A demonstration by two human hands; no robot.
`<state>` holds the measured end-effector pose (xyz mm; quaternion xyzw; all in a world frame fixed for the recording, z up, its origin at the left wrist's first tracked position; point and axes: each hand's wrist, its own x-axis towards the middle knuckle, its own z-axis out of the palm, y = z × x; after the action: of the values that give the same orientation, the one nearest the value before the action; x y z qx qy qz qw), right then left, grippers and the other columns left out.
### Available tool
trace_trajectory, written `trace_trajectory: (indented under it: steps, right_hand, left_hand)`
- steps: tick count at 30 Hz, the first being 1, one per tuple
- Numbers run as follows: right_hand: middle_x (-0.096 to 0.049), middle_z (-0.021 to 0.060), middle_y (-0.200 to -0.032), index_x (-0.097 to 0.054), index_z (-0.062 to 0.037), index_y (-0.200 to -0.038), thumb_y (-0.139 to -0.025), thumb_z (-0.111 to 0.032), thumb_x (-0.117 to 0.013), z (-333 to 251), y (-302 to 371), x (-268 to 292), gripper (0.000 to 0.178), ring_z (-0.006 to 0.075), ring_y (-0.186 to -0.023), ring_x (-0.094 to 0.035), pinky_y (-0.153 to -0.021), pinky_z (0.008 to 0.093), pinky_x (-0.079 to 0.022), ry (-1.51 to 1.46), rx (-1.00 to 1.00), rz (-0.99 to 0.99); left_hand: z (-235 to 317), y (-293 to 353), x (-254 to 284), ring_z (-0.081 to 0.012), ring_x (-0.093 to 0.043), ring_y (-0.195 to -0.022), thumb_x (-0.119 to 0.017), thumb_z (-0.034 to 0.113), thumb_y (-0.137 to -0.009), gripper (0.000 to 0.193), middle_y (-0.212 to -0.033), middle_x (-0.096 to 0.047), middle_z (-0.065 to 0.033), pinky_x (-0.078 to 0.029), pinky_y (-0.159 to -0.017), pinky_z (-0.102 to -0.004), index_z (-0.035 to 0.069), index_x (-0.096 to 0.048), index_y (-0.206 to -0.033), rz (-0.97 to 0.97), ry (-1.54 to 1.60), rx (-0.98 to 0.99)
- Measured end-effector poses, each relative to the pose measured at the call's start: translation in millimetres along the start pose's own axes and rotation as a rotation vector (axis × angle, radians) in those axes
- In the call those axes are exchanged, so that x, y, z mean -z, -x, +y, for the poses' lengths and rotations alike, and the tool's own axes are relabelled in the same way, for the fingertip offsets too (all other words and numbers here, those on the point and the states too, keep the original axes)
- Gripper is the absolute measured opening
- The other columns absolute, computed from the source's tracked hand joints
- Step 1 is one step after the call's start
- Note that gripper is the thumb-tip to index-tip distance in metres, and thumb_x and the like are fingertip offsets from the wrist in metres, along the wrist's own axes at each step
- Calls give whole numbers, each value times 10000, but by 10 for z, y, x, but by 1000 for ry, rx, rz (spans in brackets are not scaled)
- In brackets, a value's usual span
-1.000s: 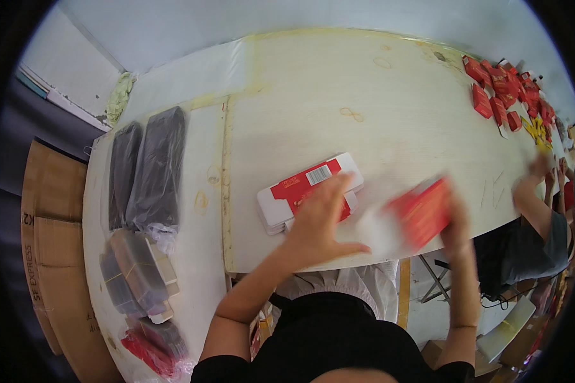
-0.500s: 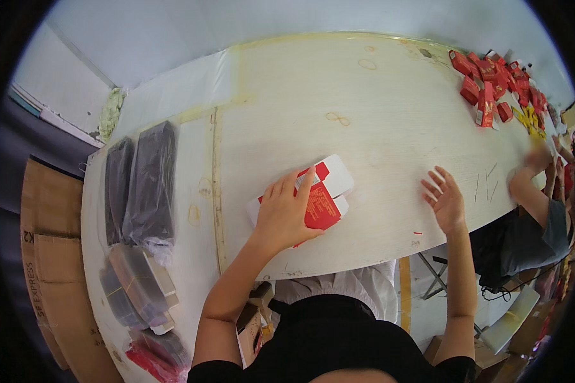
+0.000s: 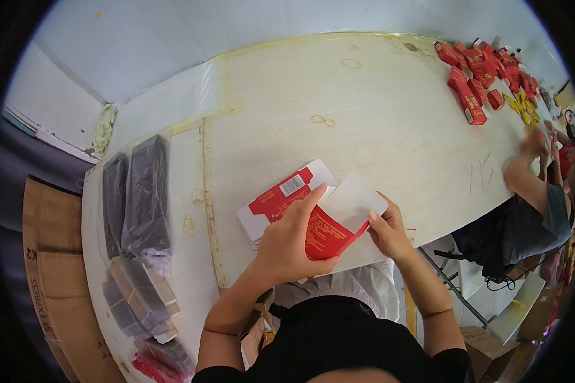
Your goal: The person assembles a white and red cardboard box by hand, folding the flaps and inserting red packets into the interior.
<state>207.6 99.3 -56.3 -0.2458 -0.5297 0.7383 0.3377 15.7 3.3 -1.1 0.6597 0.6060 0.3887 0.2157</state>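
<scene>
Near the table's front edge, my left hand (image 3: 286, 249) is wrapped round a red carton (image 3: 332, 239) with a white flap, its thumb along the lower edge. The carton is tilted up toward me, off the flat cartons. My right hand (image 3: 391, 228) pinches its right side by the white flap, thumb on top. Beneath and behind my left hand lie flat red-and-white cartons (image 3: 276, 199) in a low stack, a barcode panel and white flaps showing. My left palm hides part of both the stack and the held carton.
At the far right lie a heap of red boxes (image 3: 476, 67) and yellow strips (image 3: 524, 108). A co-worker's arm (image 3: 527, 179) rests by the right edge. On the left are dark wrapped packs (image 3: 148, 198), banded clear plastic sleeves (image 3: 134, 297) and a brown cardboard box (image 3: 61, 274).
My right hand has come in from the right, where it was open and held nothing, and now grips the carton. The carton has been lifted and tilted off the stack, exposing the cartons below.
</scene>
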Motion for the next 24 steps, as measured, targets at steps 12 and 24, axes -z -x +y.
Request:
trace_trajectory:
  steps: [12,24]
  right_hand:
    - [-361,218,-1417,-202,24,-1442,-968,-240,-427,-208,59,-189,586,257,-1264,-407,-1051,347,-299,266,-159,-244]
    - [-512,248,-1277,-212,1,-1447,-950,-160,-381,-286,167,-238,549,297,-1141,-527,-989,322,-354,378,-193,-199]
  left_hand:
    - [-70,16,-285,-351,-623,-899,-770,352,-614,881,-1103,-549,-200,-510,-727,-412,33,-313,-1296,-286,-49,181]
    - [21,34,-268,-338,-639,-838,-770,361,-617,1024,-1109,-553,-217,-528,-670,-399,-39,-214,-1379,-252,-139,77]
